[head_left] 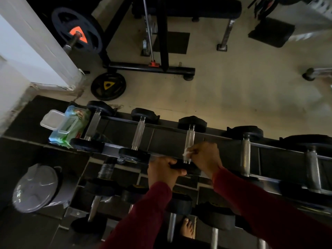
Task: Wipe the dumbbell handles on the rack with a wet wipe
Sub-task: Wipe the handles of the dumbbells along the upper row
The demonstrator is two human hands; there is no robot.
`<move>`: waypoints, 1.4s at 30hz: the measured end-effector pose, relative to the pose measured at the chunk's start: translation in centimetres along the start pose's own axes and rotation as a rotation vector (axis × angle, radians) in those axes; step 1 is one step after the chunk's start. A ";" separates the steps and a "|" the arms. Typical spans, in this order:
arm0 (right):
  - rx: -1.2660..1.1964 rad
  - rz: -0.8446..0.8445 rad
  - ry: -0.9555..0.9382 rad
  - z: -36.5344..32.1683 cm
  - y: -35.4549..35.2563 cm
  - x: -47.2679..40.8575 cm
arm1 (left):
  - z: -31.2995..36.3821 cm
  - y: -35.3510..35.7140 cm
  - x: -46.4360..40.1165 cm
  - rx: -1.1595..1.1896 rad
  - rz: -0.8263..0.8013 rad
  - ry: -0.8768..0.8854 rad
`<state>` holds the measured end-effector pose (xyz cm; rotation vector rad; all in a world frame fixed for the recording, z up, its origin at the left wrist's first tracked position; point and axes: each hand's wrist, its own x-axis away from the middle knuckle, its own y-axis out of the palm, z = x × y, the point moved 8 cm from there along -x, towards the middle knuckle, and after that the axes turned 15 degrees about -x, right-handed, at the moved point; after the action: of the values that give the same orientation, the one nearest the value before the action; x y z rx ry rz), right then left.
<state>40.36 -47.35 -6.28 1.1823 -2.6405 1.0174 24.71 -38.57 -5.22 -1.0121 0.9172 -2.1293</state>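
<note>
Head view: five top-rail dumbbells [190, 141], one wet wipe [186, 153], two hands [206, 157].

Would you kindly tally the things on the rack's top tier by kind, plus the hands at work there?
Dumbbells on the top tier: 6, the last one partly cut off
Wet wipe packs: 1
Wet wipes: 1
Hands: 2, left hand and right hand
Total: 10

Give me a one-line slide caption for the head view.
Right hand wipes a racked dumbbell handle with a wet wipe; left hand grips its near end.
</note>
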 end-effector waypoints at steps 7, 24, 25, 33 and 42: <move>0.280 0.067 -0.215 -4.3 -0.1 -4.2 | 0.0 -0.1 0.0 0.031 -0.015 0.051; -1.002 0.033 0.573 4.7 -1.9 -0.9 | 8.0 5.8 1.7 -0.901 -0.075 0.516; -1.041 0.046 0.596 5.0 -1.9 -0.8 | 7.9 5.9 1.6 -0.875 -0.071 0.507; -1.146 0.072 0.629 5.9 -2.5 -1.3 | 4.3 4.6 -0.9 -0.302 -0.199 0.483; -0.836 0.162 0.438 3.5 -2.2 -3.7 | 1.4 3.8 -1.9 -0.059 -0.274 0.392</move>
<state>45.16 -48.19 -8.97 0.4930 -2.3881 0.0838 27.70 -39.85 -8.27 -0.7972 1.0779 -2.6061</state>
